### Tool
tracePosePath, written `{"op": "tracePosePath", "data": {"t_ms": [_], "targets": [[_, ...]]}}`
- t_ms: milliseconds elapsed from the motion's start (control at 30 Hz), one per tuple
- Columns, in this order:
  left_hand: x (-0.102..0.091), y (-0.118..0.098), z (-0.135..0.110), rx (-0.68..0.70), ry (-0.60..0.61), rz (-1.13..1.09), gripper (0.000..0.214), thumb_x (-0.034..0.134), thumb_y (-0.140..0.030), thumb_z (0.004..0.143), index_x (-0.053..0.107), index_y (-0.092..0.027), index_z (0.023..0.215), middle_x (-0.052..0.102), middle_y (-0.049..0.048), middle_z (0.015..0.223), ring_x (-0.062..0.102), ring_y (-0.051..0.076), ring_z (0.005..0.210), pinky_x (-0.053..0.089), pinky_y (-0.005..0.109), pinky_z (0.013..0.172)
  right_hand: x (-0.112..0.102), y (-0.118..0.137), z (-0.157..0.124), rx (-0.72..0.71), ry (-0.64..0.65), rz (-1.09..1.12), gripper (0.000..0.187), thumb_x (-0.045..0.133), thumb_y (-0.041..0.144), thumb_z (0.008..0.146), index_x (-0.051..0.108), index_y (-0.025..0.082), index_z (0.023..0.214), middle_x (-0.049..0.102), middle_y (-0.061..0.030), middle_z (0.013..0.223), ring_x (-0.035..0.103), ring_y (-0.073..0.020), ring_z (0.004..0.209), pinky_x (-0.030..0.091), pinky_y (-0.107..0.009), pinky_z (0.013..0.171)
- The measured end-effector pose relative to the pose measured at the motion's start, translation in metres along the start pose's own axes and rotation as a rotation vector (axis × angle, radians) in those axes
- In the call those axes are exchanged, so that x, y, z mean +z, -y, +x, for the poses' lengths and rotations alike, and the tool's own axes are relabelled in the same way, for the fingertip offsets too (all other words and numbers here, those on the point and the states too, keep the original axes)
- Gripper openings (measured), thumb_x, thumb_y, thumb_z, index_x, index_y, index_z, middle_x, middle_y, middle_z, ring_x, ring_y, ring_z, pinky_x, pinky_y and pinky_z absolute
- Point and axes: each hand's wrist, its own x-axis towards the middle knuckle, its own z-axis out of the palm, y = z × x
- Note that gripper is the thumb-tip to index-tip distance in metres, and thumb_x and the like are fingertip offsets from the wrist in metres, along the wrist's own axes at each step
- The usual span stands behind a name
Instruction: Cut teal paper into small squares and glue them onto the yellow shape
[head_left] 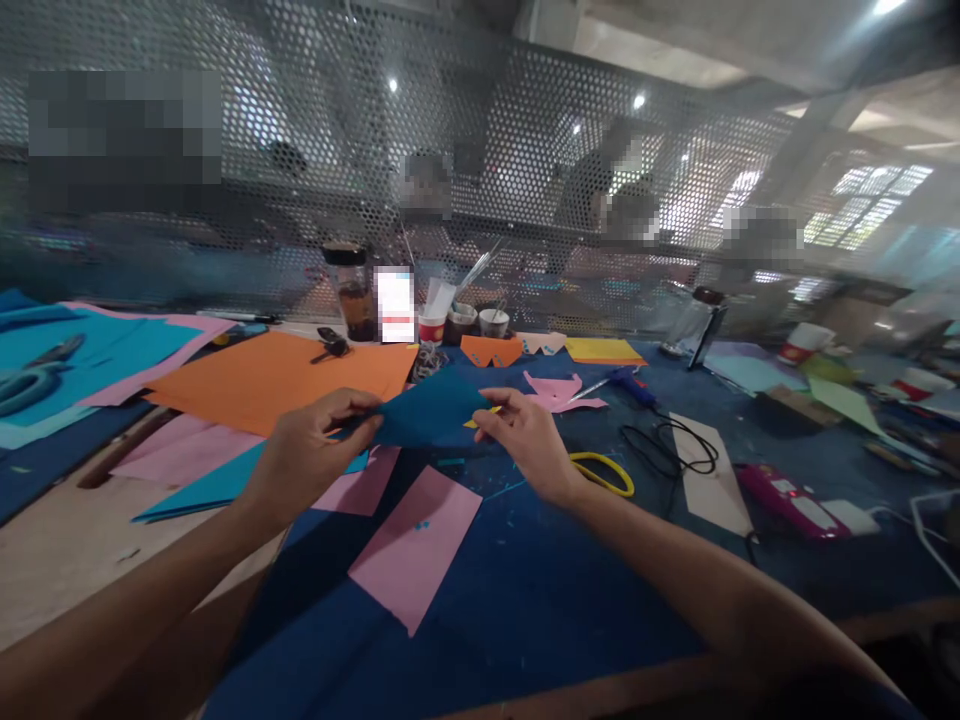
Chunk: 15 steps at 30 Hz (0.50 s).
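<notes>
Right now your left hand and right hand each pinch 1 end of the blue paper, held just above the table. Pull unevenly and it could tear, or crease crooked.

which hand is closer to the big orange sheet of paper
Left. The left hand sits just in front of the orange sheet, by its near edge; the right hand is further off to its right. Both pinch the blue paper.
</notes>
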Motion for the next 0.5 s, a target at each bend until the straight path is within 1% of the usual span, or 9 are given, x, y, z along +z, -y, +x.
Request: {"op": "tracePosePath", "data": {"t_ms": [33, 67, 100, 200, 267, 333, 367, 500], "targets": [[0.001, 0.001, -0.001, 0.007, 0.004, 0.015, 0.026, 0.064, -0.044, 0.091, 0.072, -0.022, 0.103, 0.08, 0.0038, 0.1, 0.074, 0.026, 0.097, 0.057, 0.032, 0.086, 0.0, 0.002, 0.0, 0.013, -0.007, 0.018, 0.029, 0.073, 0.039, 0.088, 0.067, 0.018, 0.106, 0.074, -0.0017, 0.08, 0.073, -0.0153, 0.071, 0.059, -0.03, 0.075], [0.002, 0.003, -0.002, 0.011, 0.008, 0.037, 0.027, 0.064, -0.045, 0.091, 0.072, -0.023, 0.105, 0.08, 0.0039, 0.103, 0.074, 0.027, 0.1, 0.056, 0.033, 0.087, 0.0, 0.004, -0.001, 0.024, -0.013, 0.039, 0.024, 0.072, 0.039, 0.089, 0.067, 0.018, 0.1, 0.072, 0.0, 0.073, 0.073, -0.0158, 0.07, 0.06, -0.03, 0.074], [0.003, 0.003, -0.002, 0.012, 0.011, 0.064, 0.029, 0.063, -0.046, 0.092, 0.072, -0.023, 0.109, 0.079, 0.0041, 0.107, 0.074, 0.028, 0.102, 0.056, 0.034, 0.088, 0.0, 0.005, -0.001, 0.027, -0.019, 0.06, 0.022, 0.072, 0.039, 0.088, 0.067, 0.018, 0.096, 0.071, 0.0004, 0.071, 0.074, -0.0164, 0.071, 0.06, -0.031, 0.074], [0.002, 0.002, -0.003, 0.035, -0.01, 0.174, 0.034, 0.058, -0.046, 0.096, 0.07, -0.025, 0.12, 0.076, 0.0051, 0.123, 0.072, 0.029, 0.109, 0.056, 0.035, 0.088, -0.003, 0.007, 0.001, 0.007, -0.049, 0.104, 0.021, 0.073, 0.037, 0.087, 0.067, 0.019, 0.095, 0.075, -0.0017, 0.08, 0.077, -0.0179, 0.078, 0.062, -0.033, 0.08], [0.002, 0.0, -0.002, 0.095, -0.056, 0.236, 0.034, 0.053, -0.043, 0.098, 0.068, -0.025, 0.123, 0.073, 0.0066, 0.13, 0.068, 0.03, 0.118, 0.053, 0.038, 0.096, -0.007, 0.009, 0.003, -0.02, -0.092, 0.097, 0.019, 0.074, 0.036, 0.086, 0.068, 0.02, 0.095, 0.076, -0.0025, 0.086, 0.077, -0.0187, 0.084, 0.062, -0.035, 0.085], [0.002, 0.0, -0.001, 0.154, -0.103, 0.272, 0.033, 0.051, -0.04, 0.099, 0.066, -0.022, 0.122, 0.072, 0.0096, 0.128, 0.065, 0.03, 0.123, 0.05, 0.041, 0.103, -0.013, 0.015, 0.005, -0.068, -0.142, 0.084, 0.019, 0.074, 0.035, 0.086, 0.068, 0.021, 0.096, 0.076, -0.0023, 0.088, 0.077, -0.0193, 0.088, 0.062, -0.037, 0.089], [0.003, 0.001, 0.0, 0.163, -0.11, 0.28, 0.032, 0.051, -0.039, 0.098, 0.065, -0.021, 0.121, 0.072, 0.0111, 0.126, 0.065, 0.03, 0.122, 0.05, 0.042, 0.103, -0.016, 0.018, 0.006, -0.104, -0.163, 0.087, 0.018, 0.074, 0.035, 0.087, 0.068, 0.021, 0.096, 0.076, -0.002, 0.089, 0.078, -0.0195, 0.088, 0.062, -0.037, 0.09], [0.013, 0.007, 0.0, 0.152, -0.036, 0.32, 0.034, 0.054, -0.042, 0.096, 0.065, -0.016, 0.115, 0.072, 0.0155, 0.117, 0.067, 0.033, 0.113, 0.053, 0.044, 0.096, -0.027, 0.039, 0.007, -0.272, -0.243, 0.06, 0.013, 0.074, 0.033, 0.091, 0.071, 0.022, 0.097, 0.076, -0.0011, 0.094, 0.077, -0.0181, 0.09, 0.062, -0.038, 0.093]]}}
